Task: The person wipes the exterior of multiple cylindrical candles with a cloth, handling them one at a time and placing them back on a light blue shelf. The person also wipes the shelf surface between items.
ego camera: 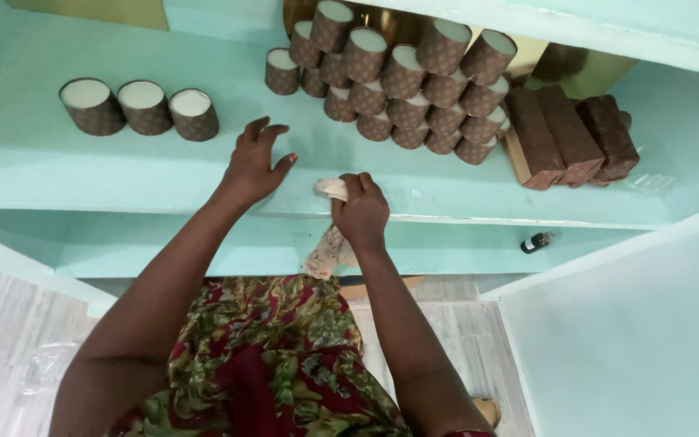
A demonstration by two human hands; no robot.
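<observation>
crumpled pale cloth (332, 235), right hand (360, 212) gripping

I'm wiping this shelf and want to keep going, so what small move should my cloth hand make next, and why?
Probably sweep the right hand and its cloth left toward the left hand: bare shelf lies there, while stacked cups crowd the back.

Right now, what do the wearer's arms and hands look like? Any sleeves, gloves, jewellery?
Both arms are bare to above the elbow, no sleeves in view. Left hand and right hand: no gloves, no rings visible. A red band shows at the right arm's bottom edge. Garment is a red, green and yellow floral print.
</observation>
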